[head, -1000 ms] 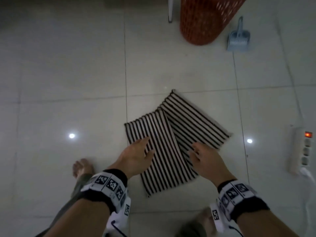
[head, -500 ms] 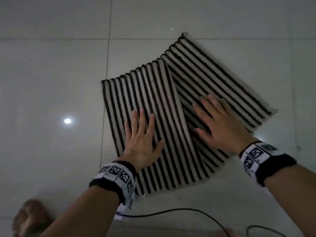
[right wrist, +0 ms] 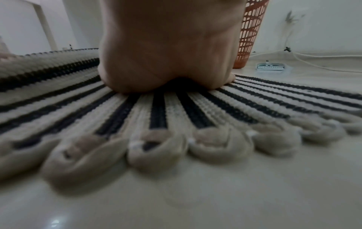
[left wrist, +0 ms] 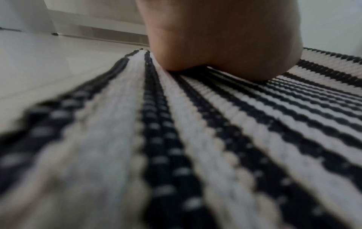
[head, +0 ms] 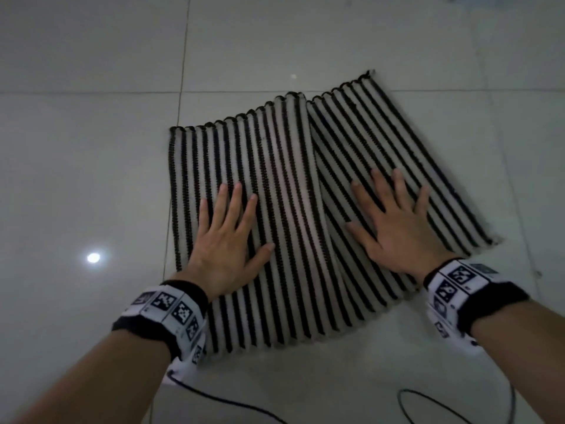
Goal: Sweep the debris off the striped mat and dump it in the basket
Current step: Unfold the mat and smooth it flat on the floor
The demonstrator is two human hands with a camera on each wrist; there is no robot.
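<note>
A: Briefly, how many of each item appeared?

B: One striped mat (head: 284,215), folded so that one panel overlapped the other, lay flat on the tiled floor (head: 91,148). Two hands were present: the left hand (head: 227,243) and the right hand (head: 394,228), each pressed palm-down on the mat with fingers straight and spread, gripping nothing.

A: And the surroundings?

B: One orange basket (right wrist: 248,32) stood beyond the mat in the right wrist view, with one pale dustpan (right wrist: 271,67) on the floor just beside it and white cables (right wrist: 313,62) along the wall. Two dark cords (head: 232,402) trailed on the floor near the forearms. Each wrist wore a band (head: 171,313) printed with square markers. The palms blocked much of both wrist views.

A: How did the mat look?

B: Black and off-white ribbed stripes ran lengthwise; looped ends (right wrist: 156,148) edged the near border. Whether debris lay on it could not be told.
</note>
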